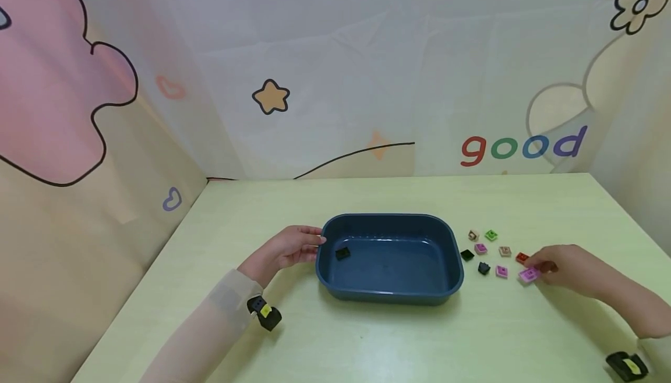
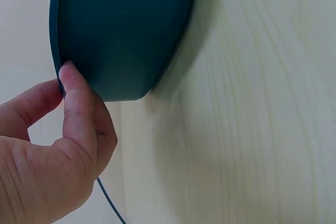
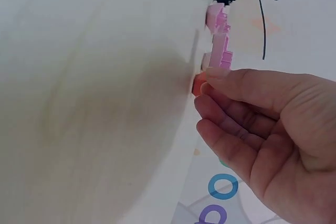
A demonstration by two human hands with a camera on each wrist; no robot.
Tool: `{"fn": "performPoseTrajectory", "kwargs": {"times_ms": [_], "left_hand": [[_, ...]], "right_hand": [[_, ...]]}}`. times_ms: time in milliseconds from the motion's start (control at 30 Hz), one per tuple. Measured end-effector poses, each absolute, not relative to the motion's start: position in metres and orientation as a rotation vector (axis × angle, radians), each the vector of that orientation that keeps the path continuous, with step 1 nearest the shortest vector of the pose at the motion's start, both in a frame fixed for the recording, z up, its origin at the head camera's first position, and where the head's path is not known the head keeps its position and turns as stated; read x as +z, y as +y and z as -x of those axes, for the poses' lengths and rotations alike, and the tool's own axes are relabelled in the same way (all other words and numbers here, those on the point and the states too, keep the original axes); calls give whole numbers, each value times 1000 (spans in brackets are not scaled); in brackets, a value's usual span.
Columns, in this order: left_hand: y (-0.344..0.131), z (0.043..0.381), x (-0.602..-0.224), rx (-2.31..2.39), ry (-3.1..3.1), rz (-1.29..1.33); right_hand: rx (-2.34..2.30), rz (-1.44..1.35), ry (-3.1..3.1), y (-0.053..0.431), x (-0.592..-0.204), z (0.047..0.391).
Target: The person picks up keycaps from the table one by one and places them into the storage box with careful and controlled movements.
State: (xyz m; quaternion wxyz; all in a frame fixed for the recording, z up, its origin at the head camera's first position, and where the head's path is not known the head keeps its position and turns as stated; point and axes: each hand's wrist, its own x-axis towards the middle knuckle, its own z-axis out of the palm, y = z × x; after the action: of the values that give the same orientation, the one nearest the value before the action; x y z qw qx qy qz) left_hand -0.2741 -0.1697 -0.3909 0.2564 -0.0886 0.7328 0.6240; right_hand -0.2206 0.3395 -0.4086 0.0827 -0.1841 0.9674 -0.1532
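1. The left hand grips the rim of the blue bin at its left short side, narrowed to a pinch: thumb flat against the outer wall, fingertips over the rim.
2. The right hand, toward the table's right edge, pinches the held pink block between thumb and forefinger – the other fingers curl loosely beneath, as the right wrist view shows.
3. The bin sits upright around the middle of the pale table, well apart from the far edge, its long sides running roughly along that edge.
4. Inside it, near the left wall, lies one black block.
5. Between bin and right hand, loose pieces are scattered: a flat black block just beside the bin, a dark block, two loose pink blocks, two tan blocks and a green block (the piece closest to the far edge, along with one of the tan pair).
6. A red block lies right by the right hand's fingertips – whether they touch it, I cannot tell.
7. Behind the far edge hangs a printed cloth lettered "good" toward the far right corner.
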Motion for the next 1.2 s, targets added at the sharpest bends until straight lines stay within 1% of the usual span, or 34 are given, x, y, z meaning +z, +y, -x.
{"fn": "performPoseTrajectory", "kwargs": {"times_ms": [600, 967, 1200], "left_hand": [[-169, 274, -391, 1694, 1991, 233], [-169, 274, -389, 1676, 2001, 246], [-169, 276, -391, 1674, 1995, 246]], "right_hand": [[-456, 504, 2897, 346, -364, 222], [-403, 593, 2954, 338, -331, 227], [-415, 636, 2966, 325, -317, 229]]}}
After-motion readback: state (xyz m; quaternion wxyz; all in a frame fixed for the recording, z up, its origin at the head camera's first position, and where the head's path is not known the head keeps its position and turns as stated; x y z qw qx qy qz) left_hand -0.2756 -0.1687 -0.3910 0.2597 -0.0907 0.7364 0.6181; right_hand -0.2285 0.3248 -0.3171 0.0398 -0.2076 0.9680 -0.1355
